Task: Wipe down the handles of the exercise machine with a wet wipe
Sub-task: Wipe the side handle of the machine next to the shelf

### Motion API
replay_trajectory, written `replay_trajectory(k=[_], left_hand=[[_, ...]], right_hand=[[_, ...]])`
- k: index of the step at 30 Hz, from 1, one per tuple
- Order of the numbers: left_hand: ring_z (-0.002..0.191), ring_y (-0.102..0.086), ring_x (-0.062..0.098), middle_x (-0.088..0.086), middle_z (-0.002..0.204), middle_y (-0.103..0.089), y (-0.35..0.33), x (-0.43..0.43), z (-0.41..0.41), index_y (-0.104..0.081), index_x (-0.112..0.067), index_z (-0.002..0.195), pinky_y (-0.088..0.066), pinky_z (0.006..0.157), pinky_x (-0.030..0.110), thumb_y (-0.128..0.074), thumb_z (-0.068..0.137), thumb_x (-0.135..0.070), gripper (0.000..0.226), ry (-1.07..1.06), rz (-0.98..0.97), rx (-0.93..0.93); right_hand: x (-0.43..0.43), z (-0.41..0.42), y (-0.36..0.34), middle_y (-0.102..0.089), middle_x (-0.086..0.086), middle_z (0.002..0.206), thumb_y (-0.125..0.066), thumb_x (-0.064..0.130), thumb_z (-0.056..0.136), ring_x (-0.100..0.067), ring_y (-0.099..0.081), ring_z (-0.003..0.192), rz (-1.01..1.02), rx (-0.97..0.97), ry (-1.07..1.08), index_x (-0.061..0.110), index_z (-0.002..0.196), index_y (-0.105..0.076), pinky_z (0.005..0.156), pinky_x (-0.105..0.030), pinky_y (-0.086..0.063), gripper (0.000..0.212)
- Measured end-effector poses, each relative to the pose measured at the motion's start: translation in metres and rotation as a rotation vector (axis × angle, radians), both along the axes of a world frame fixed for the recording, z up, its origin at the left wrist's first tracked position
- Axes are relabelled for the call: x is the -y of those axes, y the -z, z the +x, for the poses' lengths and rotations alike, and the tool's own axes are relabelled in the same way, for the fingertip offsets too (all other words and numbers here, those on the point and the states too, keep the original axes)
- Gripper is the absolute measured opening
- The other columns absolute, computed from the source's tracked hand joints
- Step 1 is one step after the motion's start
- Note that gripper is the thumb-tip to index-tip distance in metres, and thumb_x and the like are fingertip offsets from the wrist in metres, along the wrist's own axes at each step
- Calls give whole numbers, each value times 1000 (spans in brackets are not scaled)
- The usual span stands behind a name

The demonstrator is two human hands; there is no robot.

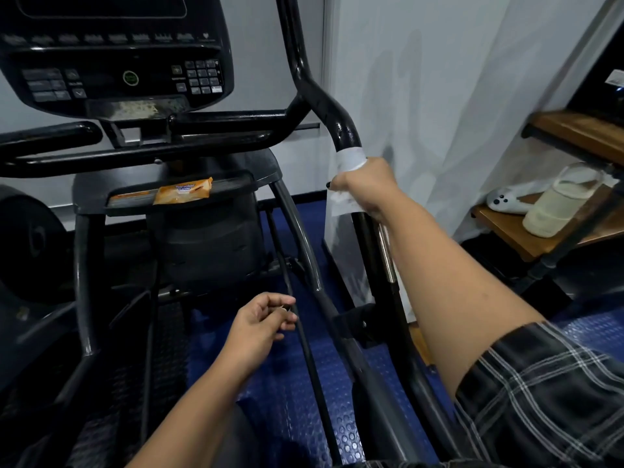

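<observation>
An orange wipes packet [184,192] is lying on the machine's tray [233,184], left of the right hand [366,187]. A wooden shelf [506,231] is standing to its right. That hand is grasping a white wet wipe [351,158] wrapped around the glossy black handle [324,103], with the wipe's edges showing above and below the fist. The left hand [261,319] is hanging lower, loosely curled and holding nothing.

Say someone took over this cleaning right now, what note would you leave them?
Right hand grips a white wet wipe wrapped round the black curved right handle bar.
Left hand loosely curled, holding nothing, low beside a thin black rod.
Orange wipes pack lies on the machine's dark tray.
Done: which stretches are already wiped cannot be told.
Left: probably the black left handle.
</observation>
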State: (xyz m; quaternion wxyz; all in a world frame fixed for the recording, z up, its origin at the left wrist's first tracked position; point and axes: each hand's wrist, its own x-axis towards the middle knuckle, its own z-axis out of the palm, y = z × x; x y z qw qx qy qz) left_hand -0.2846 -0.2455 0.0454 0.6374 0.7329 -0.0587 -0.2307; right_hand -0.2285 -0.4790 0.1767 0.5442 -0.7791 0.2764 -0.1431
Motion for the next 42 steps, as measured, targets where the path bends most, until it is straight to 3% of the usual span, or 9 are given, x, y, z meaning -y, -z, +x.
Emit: replay_trajectory(k=[2,5,8,11,15,20,26,37,42], left_hand=[[72,-65,10,-2,75,-71,1,-1,-8,-66,-15,102,-47,69,27,-50,98,-3,20,7,7,-4],[73,-66,10,-3,75,-71,3,-5,-18,-66,-15,102,-47,69,26,-50,98,-4,20,10,14,-8],[72,-64,10,-3,74,-71,4,-7,-27,-66,-15,102,-46,68,25,-50,98,-4,20,-2,13,-11],[71,-65,8,-3,74,-71,5,-7,-35,-66,-15,103,-46,69,25,-50,99,-5,19,7,14,-11],[71,-67,7,-3,75,-71,8,-9,-46,-66,-16,103,-48,69,25,-50,99,-5,21,18,24,-11],[75,-67,11,-2,77,-72,7,-13,-44,-67,-18,102,-48,70,27,-50,99,-5,21,12,15,0],[74,-67,10,0,79,-72,2,-8,-29,-67,-17,103,-48,70,27,-50,99,-5,21,17,-17,6],[73,-66,9,1,80,-72,-12,4,11,-67,-17,102,-50,68,23,-52,98,-6,19,57,-62,33],[73,-66,11,3,81,-72,-17,7,32,-67,-15,102,-50,69,26,-54,97,-5,17,53,-80,38]], right_hand=[[4,-8,1,-68,-9,82,-82,16,68,-24,-68,67,220,10,-93,5,99,-64,65,-34,-59,37],[2,-21,5,-70,-12,99,-85,43,65,-24,-70,82,292,-23,-146,7,112,-62,77,-39,-59,64],[-6,-31,14,-69,-10,73,-81,31,73,-21,-66,52,282,63,-42,5,92,-62,57,-32,-57,37],[-13,-40,28,-62,1,60,-71,15,75,-12,-61,47,-1,38,68,11,75,-59,43,-17,-47,12],[-20,-56,56,-60,-3,85,-65,19,72,-26,-59,74,-321,-102,147,12,93,-51,64,-31,-50,27],[-28,-82,82,-56,-4,92,-63,8,76,-32,-61,89,-436,-62,161,11,105,-42,70,-35,-50,35],[-44,-105,115,-42,-10,135,-70,1,75,-30,-51,116,-721,-78,162,11,149,-17,89,-39,-48,92],[-36,-39,51,-23,-14,152,-72,7,79,-26,-41,129,-1054,-136,118,10,151,21,89,-28,-48,118],[-32,6,10,-34,-14,141,-83,35,72,-24,-50,107,-1134,-128,106,9,152,16,83,-30,-47,130]])
